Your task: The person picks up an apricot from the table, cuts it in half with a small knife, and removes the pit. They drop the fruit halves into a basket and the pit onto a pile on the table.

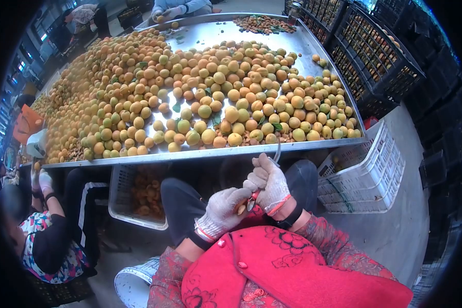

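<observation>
My left hand [222, 210], in a whitish glove, is closed round a small orange-brown piece of fruit [241, 209], mostly hidden by the fingers. Close beside it, my right hand [270, 186], also gloved, grips a tool with a red part [255, 195] and a shiny metal end near the fruit piece. A thin curved metal piece [277, 153] sticks up above the right fingers. Both hands are over my lap, in front of the metal table [215, 153] piled with apricots [208, 136].
Below the table stand a crate with orange pieces [164, 224] and a white basket [362, 182]. A white bucket [133, 285] is at lower left. Black crates [377, 51] are stacked at right. Co-workers sit at left [51, 241] and across the table [190, 6].
</observation>
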Demonstrator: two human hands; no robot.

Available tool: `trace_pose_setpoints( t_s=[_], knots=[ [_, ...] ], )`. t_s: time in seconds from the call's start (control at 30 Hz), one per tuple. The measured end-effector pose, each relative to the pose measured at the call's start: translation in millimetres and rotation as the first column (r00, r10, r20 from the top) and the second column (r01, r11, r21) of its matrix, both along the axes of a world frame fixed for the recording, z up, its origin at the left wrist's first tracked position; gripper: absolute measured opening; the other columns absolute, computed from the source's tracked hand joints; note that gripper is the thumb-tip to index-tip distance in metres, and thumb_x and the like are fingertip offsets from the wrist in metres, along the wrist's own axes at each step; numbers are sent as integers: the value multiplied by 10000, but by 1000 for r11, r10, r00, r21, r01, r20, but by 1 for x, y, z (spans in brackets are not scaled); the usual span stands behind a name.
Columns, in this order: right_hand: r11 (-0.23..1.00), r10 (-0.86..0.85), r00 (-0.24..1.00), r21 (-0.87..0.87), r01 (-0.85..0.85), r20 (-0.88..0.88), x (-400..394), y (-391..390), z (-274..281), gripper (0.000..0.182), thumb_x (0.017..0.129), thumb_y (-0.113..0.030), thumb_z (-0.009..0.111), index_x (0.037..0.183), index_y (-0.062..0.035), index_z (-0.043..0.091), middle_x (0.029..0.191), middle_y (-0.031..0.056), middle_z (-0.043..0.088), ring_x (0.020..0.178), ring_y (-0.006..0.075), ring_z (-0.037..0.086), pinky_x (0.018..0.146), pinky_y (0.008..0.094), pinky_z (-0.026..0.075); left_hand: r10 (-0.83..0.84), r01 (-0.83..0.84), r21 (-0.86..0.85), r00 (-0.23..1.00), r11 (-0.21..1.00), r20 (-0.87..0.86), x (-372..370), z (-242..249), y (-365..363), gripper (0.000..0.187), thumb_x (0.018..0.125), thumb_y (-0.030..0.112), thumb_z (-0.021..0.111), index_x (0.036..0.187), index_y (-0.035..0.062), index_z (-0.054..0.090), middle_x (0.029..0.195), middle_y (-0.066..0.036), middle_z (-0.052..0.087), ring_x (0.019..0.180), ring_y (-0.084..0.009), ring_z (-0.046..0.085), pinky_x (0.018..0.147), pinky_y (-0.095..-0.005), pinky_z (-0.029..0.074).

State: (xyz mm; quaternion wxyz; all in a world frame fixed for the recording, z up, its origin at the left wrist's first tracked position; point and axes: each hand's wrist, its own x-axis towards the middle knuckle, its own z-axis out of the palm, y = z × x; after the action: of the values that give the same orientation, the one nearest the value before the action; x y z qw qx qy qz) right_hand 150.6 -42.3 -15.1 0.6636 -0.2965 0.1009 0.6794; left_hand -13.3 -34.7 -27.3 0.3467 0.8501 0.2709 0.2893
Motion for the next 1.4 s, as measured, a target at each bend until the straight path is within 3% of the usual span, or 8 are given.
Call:
trace_pose_setpoints(
  t_s=[0.17,0.3,0.47,0.6,0.67,0.9,0.93,1.4],
  knots=[
    [986,-149,987,85,144,53,23,12,-2,247,976,-281,570,839,-79,534,486,-81,252,389,69,225,429,270,224,99,-70,-290,991,954,85,11,-2,-4,224,862,177,700,1027,32,659,894,-111,687,773,-208,690,693,-314,541],
    [987,-139,887,134,88,440,26,7,13,151,933,-154,616,809,-82,567,495,-60,382,381,73,326,400,267,283,255,46,-912,953,408,162,13,-18,5,364,1007,377,491,971,55,657,800,-27,619,644,-92,556,565,-226,460],
    [878,90,148,-8,-479,985,18,-12,1,371,780,-115,783,1098,-1,630,894,36,675,680,83,620,598,247,509,297,-2,-957,951,289,88,18,-25,10,622,984,610,323,1025,67,624,803,-33,614,642,-93,569,540,-226,461],
    [789,46,-107,-102,-605,993,18,-11,-10,577,725,-224,802,1217,-43,562,1045,167,678,928,270,694,810,337,543,309,182,-966,922,185,233,16,-50,12,607,985,603,329,1122,68,579,821,-27,620,639,-102,574,563,-219,459],
    [803,129,-138,-185,-567,982,19,-9,-10,589,739,-200,798,1247,-29,554,1082,154,676,968,217,675,843,315,531,214,322,-946,922,43,323,11,-54,20,590,986,595,344,1127,69,570,824,-19,607,631,-94,565,564,-218,457],
    [916,151,-29,-150,-373,988,36,10,-29,321,818,-174,726,1078,-16,624,906,117,699,823,147,662,745,294,527,241,126,-974,955,187,170,6,-5,29,315,984,309,476,1030,26,608,856,-47,598,670,-125,596,624,-261,521],
    [921,187,-15,-180,-344,982,51,21,-24,279,824,-187,715,1035,-22,637,858,121,700,785,147,661,714,298,526,251,78,-893,946,443,207,-10,-20,41,256,952,217,503,991,-3,626,891,-69,621,719,-142,622,657,-285,544],
    [914,233,-777,-404,-30,584,148,205,-44,286,771,-303,668,863,-36,628,828,205,667,816,373,662,724,453,524,878,-307,-860,391,408,277,-152,-44,109,402,1020,374,448,976,20,635,805,-94,641,684,-179,637,597,-320,554]
  ],
)
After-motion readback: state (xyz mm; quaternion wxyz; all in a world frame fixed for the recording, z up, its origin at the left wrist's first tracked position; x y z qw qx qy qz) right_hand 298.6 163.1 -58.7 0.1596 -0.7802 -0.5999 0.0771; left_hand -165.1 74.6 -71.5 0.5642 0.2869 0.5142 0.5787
